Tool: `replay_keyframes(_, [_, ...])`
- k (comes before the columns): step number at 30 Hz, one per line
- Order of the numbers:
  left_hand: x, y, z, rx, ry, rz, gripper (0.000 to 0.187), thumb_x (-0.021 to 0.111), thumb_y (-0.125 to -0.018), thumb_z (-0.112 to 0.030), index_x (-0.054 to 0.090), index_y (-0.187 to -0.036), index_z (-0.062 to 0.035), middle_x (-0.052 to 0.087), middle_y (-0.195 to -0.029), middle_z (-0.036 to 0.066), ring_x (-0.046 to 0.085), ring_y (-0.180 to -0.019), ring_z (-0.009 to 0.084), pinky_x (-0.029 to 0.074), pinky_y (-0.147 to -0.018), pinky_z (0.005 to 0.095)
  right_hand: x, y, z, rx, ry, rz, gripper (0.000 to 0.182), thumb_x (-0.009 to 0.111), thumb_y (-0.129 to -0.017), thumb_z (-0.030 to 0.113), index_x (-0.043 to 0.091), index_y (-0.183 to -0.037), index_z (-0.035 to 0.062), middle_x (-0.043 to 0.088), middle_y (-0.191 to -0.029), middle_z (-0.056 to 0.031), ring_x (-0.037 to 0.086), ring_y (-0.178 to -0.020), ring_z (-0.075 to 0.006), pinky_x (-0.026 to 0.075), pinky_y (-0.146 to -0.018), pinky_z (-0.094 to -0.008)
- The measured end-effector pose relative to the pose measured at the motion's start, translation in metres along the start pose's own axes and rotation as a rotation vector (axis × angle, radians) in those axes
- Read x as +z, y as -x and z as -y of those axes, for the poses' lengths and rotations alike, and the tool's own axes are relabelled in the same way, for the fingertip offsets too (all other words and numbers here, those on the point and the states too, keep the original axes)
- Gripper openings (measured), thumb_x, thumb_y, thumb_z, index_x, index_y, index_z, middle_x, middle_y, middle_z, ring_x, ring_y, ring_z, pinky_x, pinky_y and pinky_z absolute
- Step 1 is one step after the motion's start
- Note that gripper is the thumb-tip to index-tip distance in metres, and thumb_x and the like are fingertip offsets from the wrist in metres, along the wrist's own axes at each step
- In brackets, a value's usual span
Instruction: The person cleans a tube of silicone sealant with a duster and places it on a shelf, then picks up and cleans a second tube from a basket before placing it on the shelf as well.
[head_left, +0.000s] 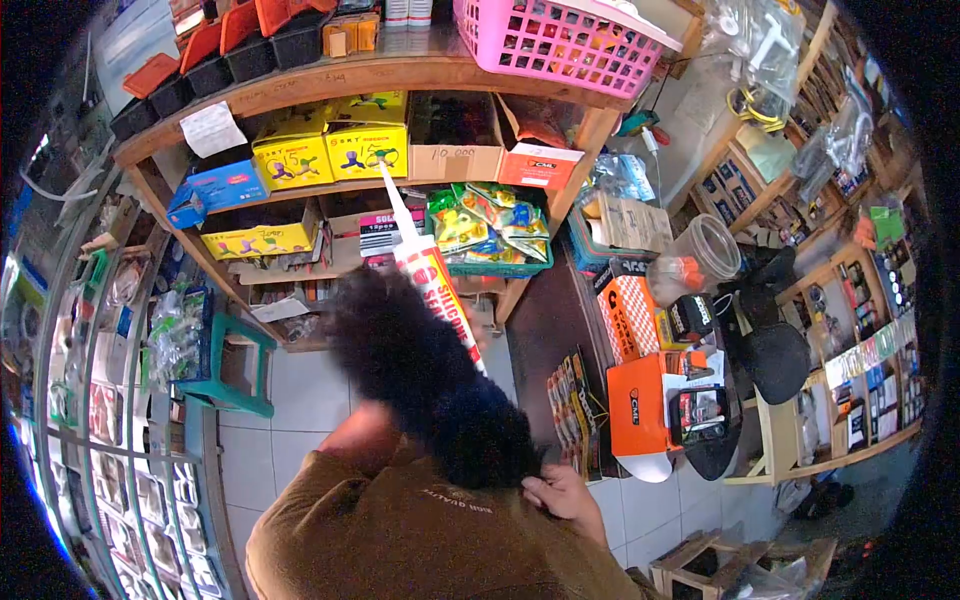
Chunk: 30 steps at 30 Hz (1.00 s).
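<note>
A black fluffy duster [440, 400] runs across the front of my body, its head blurred. My right hand [567, 497] is closed at the duster's lower end, by my brown shirt. Behind the duster, a white and red silicone sealant tube [440, 290] slants with its nozzle pointing up toward the shelf. Blurred fingers of my left hand [482, 332] show beside the tube, wrapped round it; the duster hides most of this hand and part of the tube.
Ahead stands a wooden shelf [370, 78] with yellow boxes [367, 150] and a pink basket [570, 50]. A green stool [235, 365] is at left. An orange box [640, 400] and a clear plastic jar [705, 250] sit on the right counter. Glass display shelves [120, 400] line the left.
</note>
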<state>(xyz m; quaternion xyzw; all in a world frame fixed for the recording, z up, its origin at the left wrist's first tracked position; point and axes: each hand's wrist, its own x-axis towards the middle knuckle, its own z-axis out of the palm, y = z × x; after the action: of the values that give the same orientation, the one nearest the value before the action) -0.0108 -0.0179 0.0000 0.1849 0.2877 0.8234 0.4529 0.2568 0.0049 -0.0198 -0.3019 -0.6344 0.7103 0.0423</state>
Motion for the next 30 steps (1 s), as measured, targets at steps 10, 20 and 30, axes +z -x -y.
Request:
replay_keyframes(10, [-0.011,-0.016,0.005,-0.153,0.366,0.075,0.063,0.031,-0.081,-0.06,0.046,-0.106,-0.0048,0.056,-0.088,0.012,0.058,-0.071,0.029,0.049,-0.066,0.044,-0.007,-0.006,0.001,-0.005,-0.069,-0.027,0.032,0.052,-0.085,0.015,0.041,-0.057,0.0036,0.045,-0.049,-0.0028,0.041,-0.044,-0.0085,0.031,-0.039,-0.0252])
replay_keyframes(20, [0.009,-0.024,-0.002,-0.147,0.259,0.06,0.052,0.04,-0.082,-0.055,0.049,-0.098,-0.0072,0.058,-0.078,0.007,0.059,-0.071,0.0234,0.05,-0.063,0.0343,-0.012,0.002,0.016,0.108,-0.032,-0.068,0.035,0.053,-0.085,0.023,0.046,-0.059,0.0016,0.048,-0.051,-0.0038,0.043,-0.044,-0.0099,0.034,-0.041,-0.0261])
replay_keyframes(30, [0.006,-0.022,0.012,-0.172,0.3,0.034,0.059,0.032,-0.085,-0.054,0.04,-0.118,-0.005,0.055,-0.098,0.008,0.055,-0.084,0.0255,0.047,-0.074,0.0406,-0.006,-0.001,0.012,0.126,-0.097,-0.154,0.031,0.051,-0.086,0.022,0.042,-0.063,0.0029,0.045,-0.05,-0.0022,0.04,-0.044,-0.0089,0.032,-0.04,-0.025])
